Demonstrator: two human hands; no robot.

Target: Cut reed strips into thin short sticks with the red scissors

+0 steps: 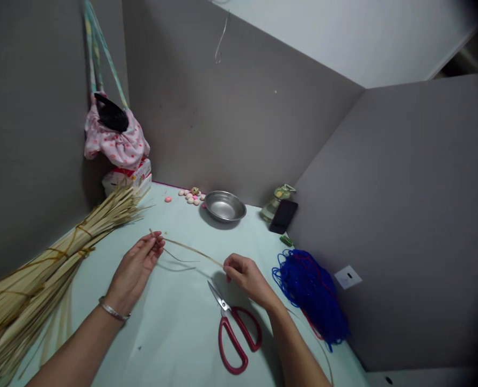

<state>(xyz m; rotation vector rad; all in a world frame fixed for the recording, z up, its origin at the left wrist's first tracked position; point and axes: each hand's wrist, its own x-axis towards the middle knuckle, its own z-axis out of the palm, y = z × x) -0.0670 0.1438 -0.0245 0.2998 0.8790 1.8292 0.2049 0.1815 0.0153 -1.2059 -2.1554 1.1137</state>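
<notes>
A thin pale reed strip (pixel 190 249) stretches between both hands above the light green table (pixel 174 333). My left hand (pixel 136 269) pinches one end of the strip with its fingertips, a silver bangle on the wrist. My right hand (pixel 245 277) is closed on the strip farther along, and the strip's tail trails past my right forearm. Red-handled scissors (pixel 233 328) lie on the table just below my right hand, blades pointing up-left.
A big tied bundle of reed strips (pixel 41 274) lies along the left edge. A steel bowl (pixel 224 206), small pink and white beads (pixel 190 196), a dark phone (pixel 283 216) and a heap of blue cord (pixel 311 290) sit at the back and right. A pink bag (pixel 116 140) hangs in the corner.
</notes>
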